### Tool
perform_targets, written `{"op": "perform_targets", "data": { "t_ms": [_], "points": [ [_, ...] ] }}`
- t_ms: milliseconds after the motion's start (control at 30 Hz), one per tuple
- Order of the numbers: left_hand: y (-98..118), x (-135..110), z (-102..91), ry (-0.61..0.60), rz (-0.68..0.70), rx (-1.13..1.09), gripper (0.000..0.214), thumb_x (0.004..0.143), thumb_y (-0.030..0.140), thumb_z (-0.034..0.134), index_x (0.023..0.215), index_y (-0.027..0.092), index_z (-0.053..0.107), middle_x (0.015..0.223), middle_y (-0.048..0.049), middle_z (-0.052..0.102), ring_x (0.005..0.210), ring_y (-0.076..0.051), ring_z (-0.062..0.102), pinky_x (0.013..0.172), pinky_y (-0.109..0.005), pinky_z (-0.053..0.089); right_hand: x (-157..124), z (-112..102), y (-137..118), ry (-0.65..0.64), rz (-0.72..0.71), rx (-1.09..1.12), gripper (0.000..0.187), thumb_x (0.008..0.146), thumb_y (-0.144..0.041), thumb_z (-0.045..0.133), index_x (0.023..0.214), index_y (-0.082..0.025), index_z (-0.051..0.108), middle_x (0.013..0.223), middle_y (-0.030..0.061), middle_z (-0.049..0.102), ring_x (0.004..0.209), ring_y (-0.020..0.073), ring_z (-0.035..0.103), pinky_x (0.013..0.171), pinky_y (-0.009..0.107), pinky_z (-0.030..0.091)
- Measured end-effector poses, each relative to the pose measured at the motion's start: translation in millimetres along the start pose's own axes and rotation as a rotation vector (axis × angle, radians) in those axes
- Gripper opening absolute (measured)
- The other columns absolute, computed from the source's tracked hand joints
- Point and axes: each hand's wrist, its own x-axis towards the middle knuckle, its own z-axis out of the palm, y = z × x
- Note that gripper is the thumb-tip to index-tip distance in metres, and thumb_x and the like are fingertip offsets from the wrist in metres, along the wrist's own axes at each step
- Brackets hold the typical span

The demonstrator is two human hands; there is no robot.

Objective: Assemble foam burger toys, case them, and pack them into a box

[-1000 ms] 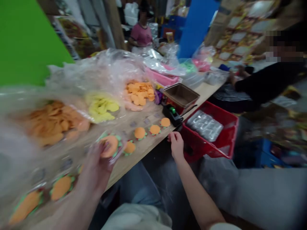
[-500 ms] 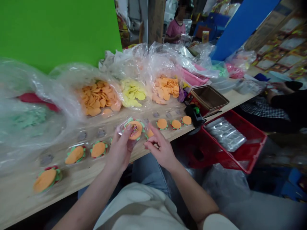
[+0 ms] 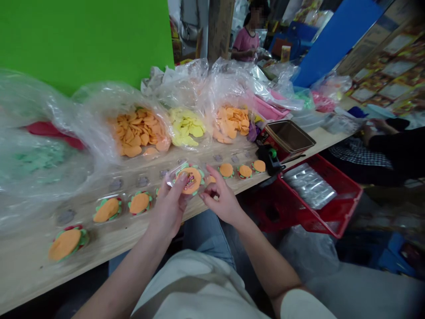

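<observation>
My left hand (image 3: 170,204) is closed on a small orange foam burger piece with green and red edges, wrapped in clear plastic (image 3: 189,179), held just above the wooden table's front edge (image 3: 109,241). My right hand (image 3: 222,201) is beside it on the right, fingers curled and pinching at the wrapper's right edge. Several similar orange foam burgers (image 3: 106,210) lie in a row along the table to either side of my hands.
Clear bags of orange foam discs (image 3: 139,132), yellow pieces (image 3: 186,128) and more orange discs (image 3: 231,123) stand behind the row. A brown tray (image 3: 288,136) and a black tool (image 3: 270,160) lie right; a red crate (image 3: 338,208) sits below. Other people work behind and at right.
The view swung from the right side back onto the table. My right hand came up from the table's edge near the crate to the wrapped burger in my left hand.
</observation>
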Motion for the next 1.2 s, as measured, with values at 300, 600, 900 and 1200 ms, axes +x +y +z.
{"op": "perform_targets", "data": {
  "t_ms": [300, 600, 900, 1200],
  "points": [
    [10.1, 10.6, -6.8, 0.094, 0.117, -0.050, 0.030, 0.080, 0.033, 0.059, 0.107, 0.023, 0.058, 0.109, -0.0038, 0.061, 0.092, -0.017, 0.061, 0.069, -0.025, 0.053, -17.2, -2.0, 6.6, 0.367, -0.008, -0.372, 0.030, 0.076, -0.027, 0.062, 0.104, -0.021, 0.058, 0.089, 0.0049, 0.059, 0.084, 0.0177, 0.055, 0.071, 0.030, 0.046],
    [4.3, 0.5, -2.9, 0.141, 0.261, 0.001, 0.034, 0.077, 0.034, 0.062, 0.110, 0.027, 0.053, 0.106, -0.0019, 0.062, 0.089, -0.015, 0.062, 0.074, -0.028, 0.051, -1.9, 36.8, -17.6, 0.246, 0.267, 0.249, 0.016, 0.078, -0.032, 0.058, 0.077, -0.019, 0.068, 0.068, 0.0001, 0.066, 0.064, 0.0126, 0.059, 0.056, 0.023, 0.045],
    [17.2, -1.8, -24.7, 0.123, 0.125, -0.003, 0.037, 0.078, 0.039, 0.060, 0.110, 0.023, 0.055, 0.087, -0.0017, 0.064, 0.056, -0.010, 0.058, 0.046, -0.020, 0.045, 16.2, 70.4, -3.8, -0.116, 0.268, 0.505, 0.014, 0.072, -0.030, 0.063, 0.069, -0.017, 0.061, 0.061, -0.0023, 0.058, 0.056, 0.0092, 0.052, 0.057, 0.022, 0.044],
    [89.1, -37.2, -198.0, 0.714, 0.272, 0.133, 0.030, 0.077, 0.043, 0.058, 0.095, 0.019, 0.059, 0.095, -0.0041, 0.064, 0.078, -0.014, 0.061, 0.062, -0.022, 0.049, -18.2, 81.5, 51.7, -0.569, 0.289, -0.140, 0.031, 0.081, -0.046, 0.050, 0.083, -0.019, 0.065, 0.083, 0.0055, 0.066, 0.081, 0.0188, 0.060, 0.076, 0.028, 0.047]
  ]
}}
